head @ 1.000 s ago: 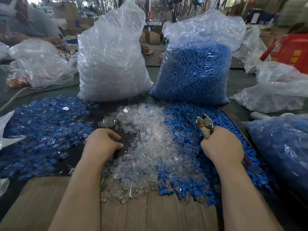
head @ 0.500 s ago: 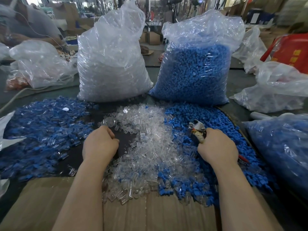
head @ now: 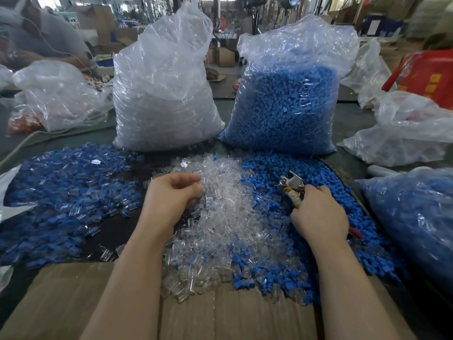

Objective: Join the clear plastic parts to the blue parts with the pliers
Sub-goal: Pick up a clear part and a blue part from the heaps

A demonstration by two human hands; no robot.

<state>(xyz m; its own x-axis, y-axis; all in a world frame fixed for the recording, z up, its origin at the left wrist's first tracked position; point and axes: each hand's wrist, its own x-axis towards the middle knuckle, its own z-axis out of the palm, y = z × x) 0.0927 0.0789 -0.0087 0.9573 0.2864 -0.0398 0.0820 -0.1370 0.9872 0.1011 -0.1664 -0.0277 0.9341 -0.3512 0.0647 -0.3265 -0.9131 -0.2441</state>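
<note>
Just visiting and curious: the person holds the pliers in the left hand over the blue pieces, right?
Not quite. The head view shows the pliers in the right hand, over the blue pieces. The left hand reaches into the clear pieces.

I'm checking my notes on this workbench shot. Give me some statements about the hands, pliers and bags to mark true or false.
1. The right hand grips the pliers. True.
2. The left hand holds the pliers. False: it is at the clear parts pile, without the tool.
3. The bag of blue parts stands right of the bag of clear parts. True.
4. Both bags lie flat. False: they stand upright.
</note>
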